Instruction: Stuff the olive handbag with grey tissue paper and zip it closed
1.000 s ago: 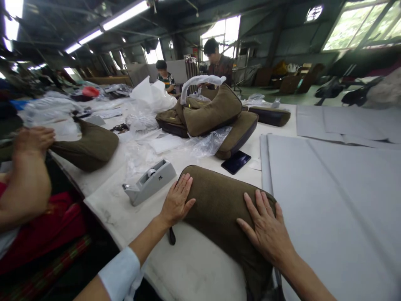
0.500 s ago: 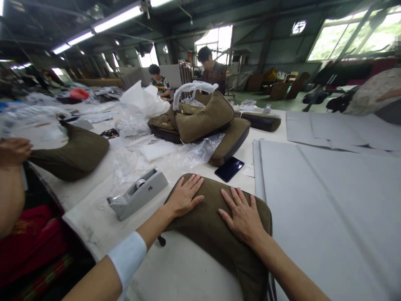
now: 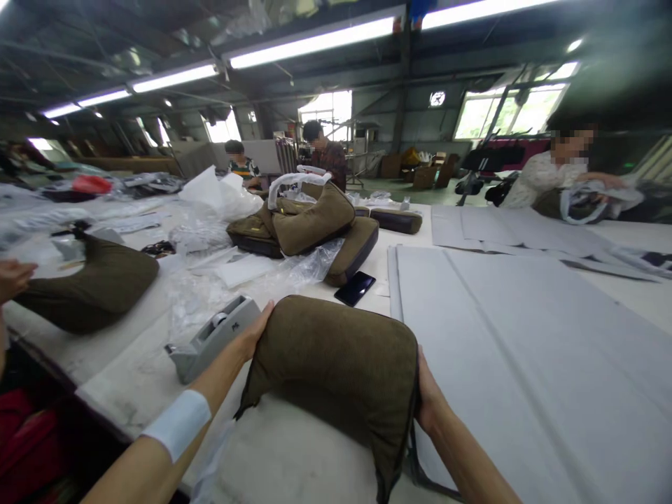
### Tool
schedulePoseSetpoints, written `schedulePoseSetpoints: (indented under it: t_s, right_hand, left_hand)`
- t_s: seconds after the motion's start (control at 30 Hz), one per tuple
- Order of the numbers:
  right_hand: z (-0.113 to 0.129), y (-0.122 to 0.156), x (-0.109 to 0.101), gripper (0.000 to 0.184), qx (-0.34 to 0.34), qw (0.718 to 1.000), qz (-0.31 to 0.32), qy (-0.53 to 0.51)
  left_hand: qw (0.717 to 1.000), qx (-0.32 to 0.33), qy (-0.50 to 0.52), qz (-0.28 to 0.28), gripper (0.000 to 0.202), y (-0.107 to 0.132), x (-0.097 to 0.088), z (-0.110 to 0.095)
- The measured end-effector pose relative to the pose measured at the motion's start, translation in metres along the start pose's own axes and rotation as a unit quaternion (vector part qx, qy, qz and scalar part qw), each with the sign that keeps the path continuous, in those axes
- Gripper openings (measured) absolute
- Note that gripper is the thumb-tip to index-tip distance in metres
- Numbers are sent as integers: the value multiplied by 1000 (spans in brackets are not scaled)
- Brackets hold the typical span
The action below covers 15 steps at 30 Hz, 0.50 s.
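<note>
An olive-green bag (image 3: 336, 336) with a curved, crescent-like body and dark edging is tilted up from the table in front of me. My left hand (image 3: 259, 327) grips its left side, the fingers mostly hidden behind it. At the opposite side my right hand (image 3: 429, 393) holds the edge, its fingertips also out of sight behind the fabric. A grey tape dispenser (image 3: 215, 336) stands just left of my left forearm. Past the bag's far edge lies a black phone (image 3: 355, 288).
Several similar olive bags (image 3: 315, 220) are piled ahead, beside clear plastic (image 3: 315, 262) and white wrapping (image 3: 220, 196). Large grey sheets (image 3: 504, 336) cover the right side. At left, a co-worker's hand (image 3: 15, 278) is by another bag (image 3: 113, 280); another person (image 3: 551, 168) works at right.
My hands have shifted from lying flat on top of the bag to its two sides. The bag is now tilted up, and the view has swung right.
</note>
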State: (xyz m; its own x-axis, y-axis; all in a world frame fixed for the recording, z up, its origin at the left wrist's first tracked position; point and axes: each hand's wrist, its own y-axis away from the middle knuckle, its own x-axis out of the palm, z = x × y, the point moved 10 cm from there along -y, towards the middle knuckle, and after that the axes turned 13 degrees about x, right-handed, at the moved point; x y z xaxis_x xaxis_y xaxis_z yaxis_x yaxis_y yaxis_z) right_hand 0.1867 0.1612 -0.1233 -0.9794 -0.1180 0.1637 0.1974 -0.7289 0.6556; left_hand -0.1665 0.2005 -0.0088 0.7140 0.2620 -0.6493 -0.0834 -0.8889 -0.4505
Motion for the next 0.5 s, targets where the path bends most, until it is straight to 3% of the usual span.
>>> schedulePoseSetpoints:
  t_s: [0.07,0.13,0.2,0.27,0.37,0.43,0.47,0.5]
  right_hand:
    - [33,24,8,83,-82,993,6,-89]
    - [81,61,6,77,-191,973,-16,-125]
    - [120,99,5,74,-273,955,-29,-112]
    - [134,122,10,71,-316,946,-5,-70]
    - [108,126,17,67,-382,923,35,18]
    - [71,112,16,62,-419,903,14,95]
    - [50,101,17,58,-420,897,-2,142]
    - [31,90,18,53,-410,891,-17,193]
  left_hand:
    - [998,-30,52,0,80,-6,-26,-22]
    - [992,-56,111,-33,88,-12,-68,-52]
    - [945,-104,277,-137,83,-7,-114,-76]
    - [913,-144,352,-150,80,12,-131,-93]
    - [900,-176,381,-117,73,61,-111,-85]
    - [931,-145,322,-85,67,95,-85,-64]
    - [958,-130,251,-42,65,112,-69,-52]
    - [966,-142,215,-23,57,129,-55,-36]
